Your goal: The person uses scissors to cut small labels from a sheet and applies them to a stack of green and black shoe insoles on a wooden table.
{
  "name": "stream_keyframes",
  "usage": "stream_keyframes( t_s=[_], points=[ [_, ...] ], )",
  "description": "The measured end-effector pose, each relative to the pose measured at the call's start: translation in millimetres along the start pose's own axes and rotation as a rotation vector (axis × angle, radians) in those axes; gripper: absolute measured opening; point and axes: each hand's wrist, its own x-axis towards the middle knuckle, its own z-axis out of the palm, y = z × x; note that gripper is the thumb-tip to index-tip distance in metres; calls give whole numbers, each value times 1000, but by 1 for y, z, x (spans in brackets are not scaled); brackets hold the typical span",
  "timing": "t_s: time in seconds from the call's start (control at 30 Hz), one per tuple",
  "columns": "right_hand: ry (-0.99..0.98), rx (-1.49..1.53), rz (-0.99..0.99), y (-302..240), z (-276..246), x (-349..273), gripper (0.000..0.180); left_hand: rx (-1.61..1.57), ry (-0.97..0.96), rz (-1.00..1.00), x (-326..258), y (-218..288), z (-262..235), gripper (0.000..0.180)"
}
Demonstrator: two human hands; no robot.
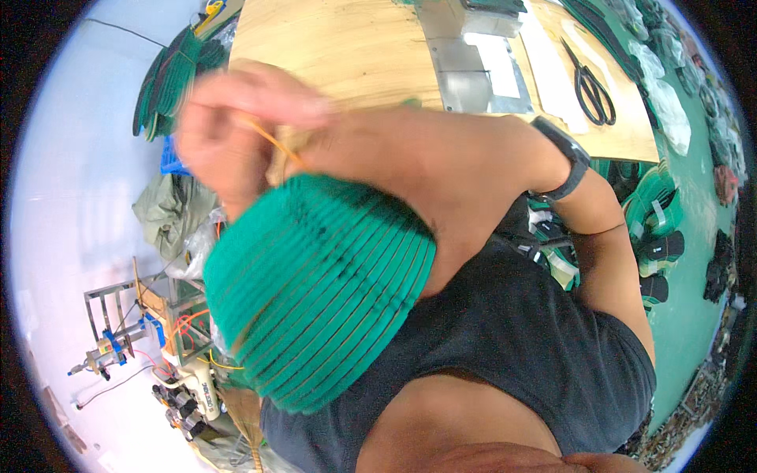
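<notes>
A thick stack of green, felt-like layered pieces, with thin dark and tan lines between the layers, is held up against my chest. My right hand comes across from the right and lies closed along the stack's upper right edge; its fingertips are mostly hidden. My left hand, smeared by motion, is above the upper left of the stack. Between its closed fingers runs a thin orange band, stretched down to the stack's top edge. My left forearm is hidden behind the stack.
Ahead is a wooden table with black scissors and a metal plate. A bound green bundle stands at the far left. A metal frame with tubing is at lower left. More green pieces lie at right.
</notes>
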Motion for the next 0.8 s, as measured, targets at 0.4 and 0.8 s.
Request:
stream_keyframes(
  t_s=[0.4, 0.8],
  points=[
    [449, -693, 94, 9, -18, -26, 90, 481, -100, -97, 23, 51, -63, 14],
    [827, -531, 427, 37, -33, -6, 92, 1010, -92, -135, -15, 74, 17, 6]
  ],
)
